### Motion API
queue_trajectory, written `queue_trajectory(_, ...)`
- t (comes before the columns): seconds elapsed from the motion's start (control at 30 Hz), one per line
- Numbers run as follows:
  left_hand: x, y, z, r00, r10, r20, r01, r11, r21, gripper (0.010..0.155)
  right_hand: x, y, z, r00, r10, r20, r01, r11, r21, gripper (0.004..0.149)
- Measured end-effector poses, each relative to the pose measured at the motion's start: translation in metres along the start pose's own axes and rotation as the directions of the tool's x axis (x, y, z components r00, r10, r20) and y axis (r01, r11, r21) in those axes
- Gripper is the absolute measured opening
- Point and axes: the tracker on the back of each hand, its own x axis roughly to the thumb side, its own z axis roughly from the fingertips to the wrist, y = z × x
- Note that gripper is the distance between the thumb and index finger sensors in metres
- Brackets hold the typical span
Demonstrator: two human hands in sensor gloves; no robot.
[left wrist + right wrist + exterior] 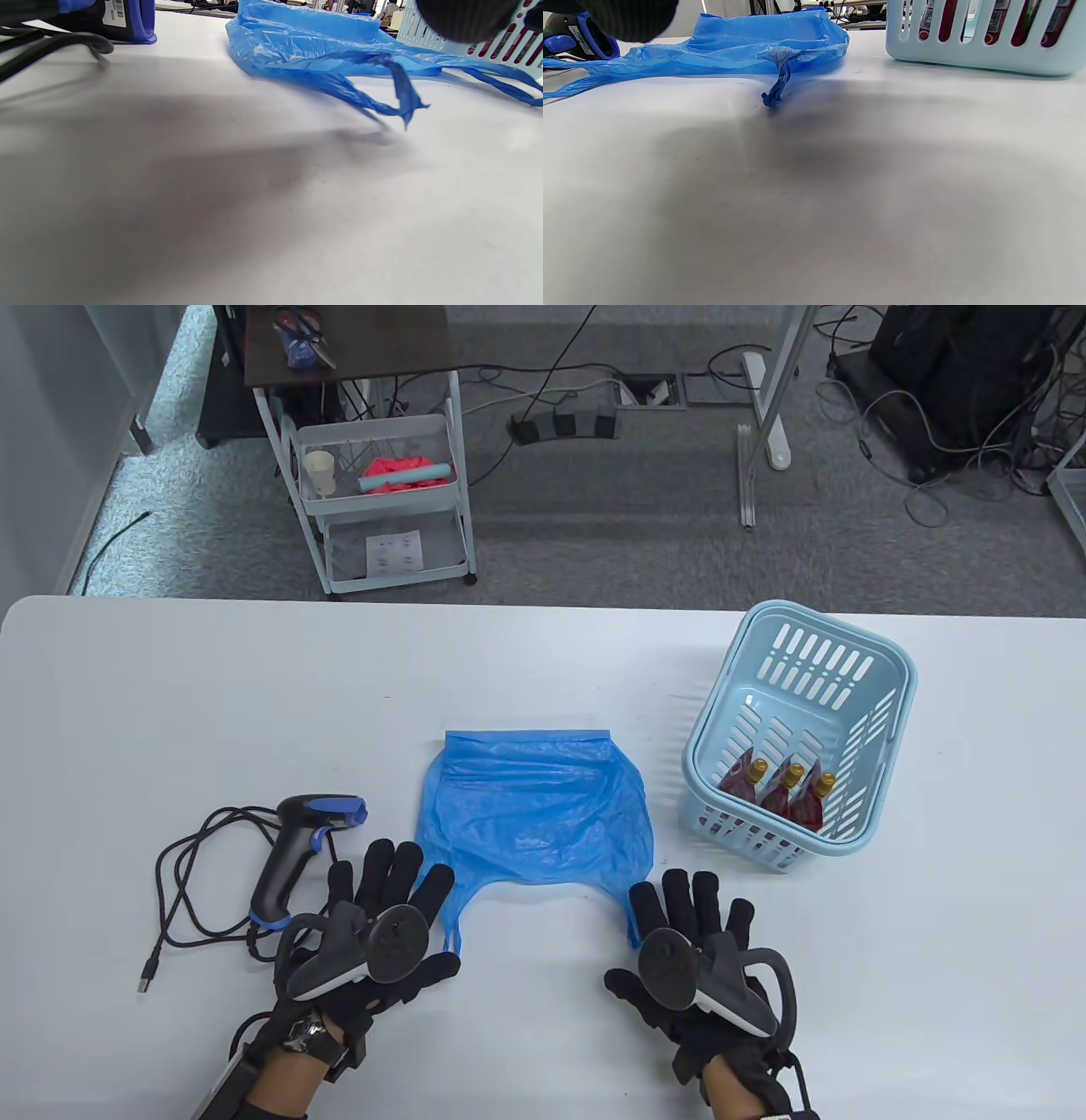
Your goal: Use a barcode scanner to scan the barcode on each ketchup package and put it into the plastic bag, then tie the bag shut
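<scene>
Left hand [386, 920] and right hand [691, 937] flat on white table [254, 712], fingers straight, holding nothing, flanking blue plastic bag [534, 810]. Barcode scanner [297, 848] just left; ketchup packages [780, 793] in light-blue basket [882, 661]. Beyond: grey carpet, cart, cables.

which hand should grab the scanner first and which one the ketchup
Left hand for the barcode scanner: it lies right beside that hand's fingers. Right hand for the ketchup packages: they stand in the blue basket on its side. Both hands rest flat, holding nothing.
</scene>
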Motion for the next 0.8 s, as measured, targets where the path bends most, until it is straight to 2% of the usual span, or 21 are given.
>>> queue_trajectory(0.4,0.002,0.0,-0.001,1.0,-0.001,0.002,0.001,1.0,0.002,0.094,-0.001,0.0,0.0,1.0,-0.008,0.002,0.008,1.0,-0.001,0.093)
queue_trajectory(0.8,0.017,0.014,0.001,0.999,0.014,0.03,-0.016,0.999,0.049,0.092,0.001,0.001,0.0,1.0,-0.018,0.011,0.018,1.0,0.001,0.093)
